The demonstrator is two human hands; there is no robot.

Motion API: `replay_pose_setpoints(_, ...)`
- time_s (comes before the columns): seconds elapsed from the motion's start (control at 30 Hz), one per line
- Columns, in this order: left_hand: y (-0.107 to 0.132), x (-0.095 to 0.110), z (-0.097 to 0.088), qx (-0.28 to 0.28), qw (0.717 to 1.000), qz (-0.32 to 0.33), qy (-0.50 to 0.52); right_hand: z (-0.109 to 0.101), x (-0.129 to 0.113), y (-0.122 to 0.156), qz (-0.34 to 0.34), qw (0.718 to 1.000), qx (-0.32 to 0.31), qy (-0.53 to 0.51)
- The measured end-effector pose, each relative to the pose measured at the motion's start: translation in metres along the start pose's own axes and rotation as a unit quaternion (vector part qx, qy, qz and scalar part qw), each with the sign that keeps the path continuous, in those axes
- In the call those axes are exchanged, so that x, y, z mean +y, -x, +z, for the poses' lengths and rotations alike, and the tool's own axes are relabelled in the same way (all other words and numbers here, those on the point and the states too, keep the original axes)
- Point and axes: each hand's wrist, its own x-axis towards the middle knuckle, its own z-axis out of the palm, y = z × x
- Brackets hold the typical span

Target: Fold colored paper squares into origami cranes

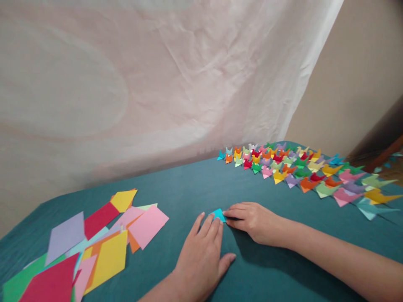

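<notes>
Lining up the blue paper [219, 214], middle of the frame
My left hand [201, 247] is laid flat on the desk [185, 188], thumb out, fingertips at the paper's lower-left edge; my right hand [253, 219] has its fingers bunched at the right corner, can't tell if pinching or just pressing. Imo for a clean crease: pin it with the left, match the edges first, then press firmly along the fold. Something this small probably skews if you rush.
</notes>
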Motion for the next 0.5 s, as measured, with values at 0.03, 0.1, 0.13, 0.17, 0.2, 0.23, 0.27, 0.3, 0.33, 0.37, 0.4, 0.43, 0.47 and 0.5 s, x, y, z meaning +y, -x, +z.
replay_pose_setpoints(0.03, 0.0003, -0.0002, 0.0005, 0.001, 1.000, 0.000, 0.000, 0.0010, 0.0013, 0.0007, 0.002, 1.000, 0.010, -0.018)
replay_pose_setpoints(0.1, 0.0007, -0.0004, 0.0015, 0.003, 1.000, 0.000, 0.002, 0.0027, 0.0042, 0.0018, 0.009, 0.997, 0.034, -0.067)
replay_pose_setpoints(0.13, 0.0008, -0.0005, 0.0019, 0.004, 1.000, 0.001, 0.003, 0.0032, 0.0057, 0.0023, 0.015, 0.994, 0.049, -0.093)
replay_pose_setpoints(0.17, 0.0009, -0.0005, 0.0021, 0.004, 1.000, 0.002, 0.004, 0.0036, 0.0069, 0.0026, 0.021, 0.991, 0.064, -0.116)
replay_pose_setpoints(0.2, 0.0009, -0.0004, 0.0022, 0.004, 1.000, 0.001, 0.004, 0.0038, 0.0078, 0.0029, 0.026, 0.988, 0.078, -0.133)
replay_pose_setpoints(0.23, 0.0008, -0.0003, 0.0021, 0.006, 1.000, 0.000, 0.004, 0.0038, 0.0083, 0.0031, 0.030, 0.985, 0.089, -0.142)
replay_pose_setpoints(0.27, 0.0007, -0.0002, 0.0018, 0.007, 1.000, -0.001, 0.003, 0.0036, 0.0083, 0.0032, 0.034, 0.984, 0.095, -0.144)
replay_pose_setpoints(0.3, 0.0004, -0.0002, 0.0014, 0.007, 1.000, 0.000, 0.003, 0.0032, 0.0078, 0.0033, 0.036, 0.985, 0.095, -0.140)
replay_pose_setpoints(0.33, 0.0001, -0.0002, 0.0009, 0.006, 1.000, 0.000, 0.003, 0.0027, 0.0069, 0.0032, 0.035, 0.986, 0.091, -0.132)
replay_pose_setpoints(0.37, -0.0003, -0.0002, 0.0003, 0.004, 1.000, 0.002, 0.004, 0.0022, 0.0057, 0.0031, 0.034, 0.989, 0.085, -0.119)
replay_pose_setpoints(0.4, -0.0006, -0.0002, -0.0003, 0.001, 1.000, 0.002, 0.005, 0.0018, 0.0045, 0.0030, 0.032, 0.991, 0.079, -0.105)
replay_pose_setpoints(0.43, -0.0009, -0.0002, -0.0008, -0.001, 1.000, 0.003, 0.006, 0.0015, 0.0031, 0.0027, 0.029, 0.993, 0.073, -0.090)
replay_pose_setpoints(0.47, -0.0010, -0.0002, -0.0013, -0.003, 1.000, 0.001, 0.007, 0.0014, 0.0019, 0.0024, 0.025, 0.995, 0.067, -0.075)
replay_pose_setpoints(0.5, -0.0011, -0.0002, -0.0016, -0.004, 1.000, -0.001, 0.009, 0.0015, 0.0007, 0.0020, 0.022, 0.996, 0.062, -0.061)
